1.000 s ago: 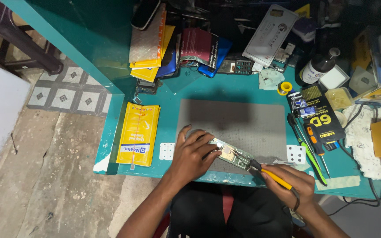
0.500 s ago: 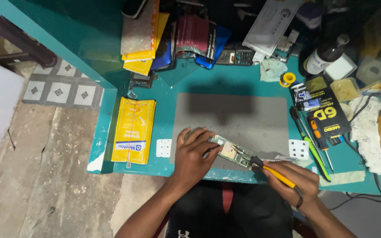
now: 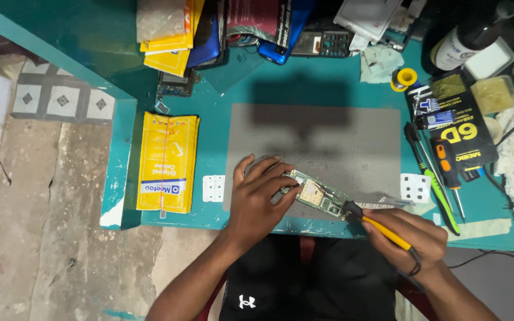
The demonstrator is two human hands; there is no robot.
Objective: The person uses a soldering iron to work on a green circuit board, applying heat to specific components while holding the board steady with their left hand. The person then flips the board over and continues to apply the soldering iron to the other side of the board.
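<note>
Teal workbench (image 3: 221, 128), grey work mat (image 3: 328, 148) at front edge.
Left hand (image 3: 257, 199) pins green circuit board (image 3: 316, 196) on mat's front edge; right hand (image 3: 414, 238), just beside, grips yellow-handled soldering iron (image 3: 382, 229), tip touching board.

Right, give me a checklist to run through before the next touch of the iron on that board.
1. Circuit board pinned by the left hand: ok.
2. Board lying on the grey mat: ok.
3. Soldering iron gripped in the right hand: ok.
4. Tip at the board's right end: ok.
5. Tip hot: cannot tell.
6. Left fingers apart from the tip: ok.
</note>
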